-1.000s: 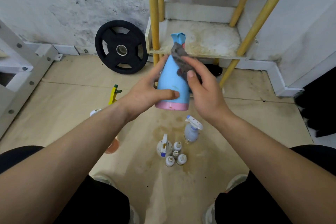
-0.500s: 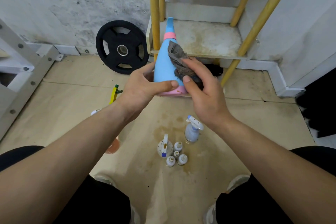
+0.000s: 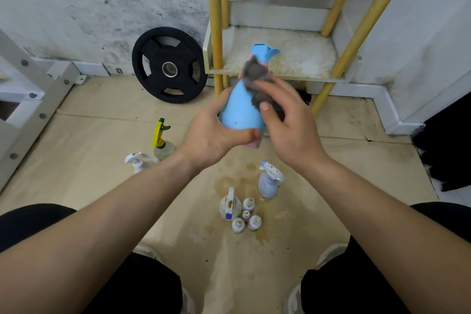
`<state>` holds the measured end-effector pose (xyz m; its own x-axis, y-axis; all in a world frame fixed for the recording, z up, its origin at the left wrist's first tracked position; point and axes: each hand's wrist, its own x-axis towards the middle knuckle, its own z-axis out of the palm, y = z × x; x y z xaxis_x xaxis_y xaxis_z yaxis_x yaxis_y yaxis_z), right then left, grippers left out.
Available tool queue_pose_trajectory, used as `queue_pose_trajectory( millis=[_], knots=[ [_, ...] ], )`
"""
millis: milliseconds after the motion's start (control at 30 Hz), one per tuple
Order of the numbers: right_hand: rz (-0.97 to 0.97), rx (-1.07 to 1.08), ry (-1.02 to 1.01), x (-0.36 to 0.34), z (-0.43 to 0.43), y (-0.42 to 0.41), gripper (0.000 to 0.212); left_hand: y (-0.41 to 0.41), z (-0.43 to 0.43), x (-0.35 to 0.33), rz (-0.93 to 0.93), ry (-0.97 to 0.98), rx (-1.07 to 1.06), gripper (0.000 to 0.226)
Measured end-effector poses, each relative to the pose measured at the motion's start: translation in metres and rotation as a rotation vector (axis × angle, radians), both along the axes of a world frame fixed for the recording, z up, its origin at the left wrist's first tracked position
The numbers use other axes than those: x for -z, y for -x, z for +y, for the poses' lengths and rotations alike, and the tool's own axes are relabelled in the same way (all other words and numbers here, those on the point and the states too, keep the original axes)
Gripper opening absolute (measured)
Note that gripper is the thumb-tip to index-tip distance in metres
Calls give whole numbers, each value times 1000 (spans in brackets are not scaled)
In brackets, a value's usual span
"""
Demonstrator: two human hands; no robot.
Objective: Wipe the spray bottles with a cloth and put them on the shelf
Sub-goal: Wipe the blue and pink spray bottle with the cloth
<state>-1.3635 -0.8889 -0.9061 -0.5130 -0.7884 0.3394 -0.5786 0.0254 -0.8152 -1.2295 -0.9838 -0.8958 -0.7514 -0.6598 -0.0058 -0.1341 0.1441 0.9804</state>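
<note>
Floor near the knees carries small white bottles and a white spray bottle just beside them. Above these, left hand grips the blue spray bottle at its pink btm, thumb in front, fingers curled round the back. Right hand pinches a grey cloth between thumb and fingers and presses it on the bottle's neck; cloth is blurred. Bottle is in the air, tilted, in front of the shelf, not on it. Farther left, a black weight plate leans on the wall.
</note>
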Motion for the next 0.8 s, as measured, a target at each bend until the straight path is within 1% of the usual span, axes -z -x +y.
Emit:
queue_pose_trajectory(
  millis=[33,67,133,167,233,300,333,400,500,533,633,667,767,800],
  knots=[
    [96,-69,-31,1,2,-4,40,-1,-2,-3,30,-65,-28,64],
    [151,-135,-55,2,4,-8,39,-2,-6,-5,52,-121,-47,62],
    [163,-192,-43,3,4,-8,38,-4,-11,-7,54,-177,-53,59],
    [132,-171,-14,4,3,-5,38,-4,-11,-9,51,-198,-44,57],
    [-32,-64,38,6,0,1,39,-4,-11,-10,45,-249,-42,55],
    [-230,22,28,5,-2,1,41,-4,-11,-11,58,-296,-73,53],
    [-269,33,17,5,-2,-3,41,-4,-12,-12,71,-308,-94,51],
    [-222,-10,21,6,3,-17,41,-4,-15,-14,94,-321,-146,52],
    [-84,-87,58,8,6,-29,46,-6,-18,-14,135,-343,-198,54],
    [-79,-91,56,10,6,-29,47,-5,-17,-13,149,-342,-197,54],
    [-182,-50,18,12,4,-23,46,-1,-10,-8,140,-261,-203,59],
    [-221,-36,9,12,4,-22,46,0,-11,-7,123,-256,-205,57],
    [-285,5,-18,12,1,-17,45,-1,-20,-9,99,-430,-224,33],
    [-310,7,-23,13,0,-15,45,-3,-23,-10,108,-479,-231,33]
  ],
)
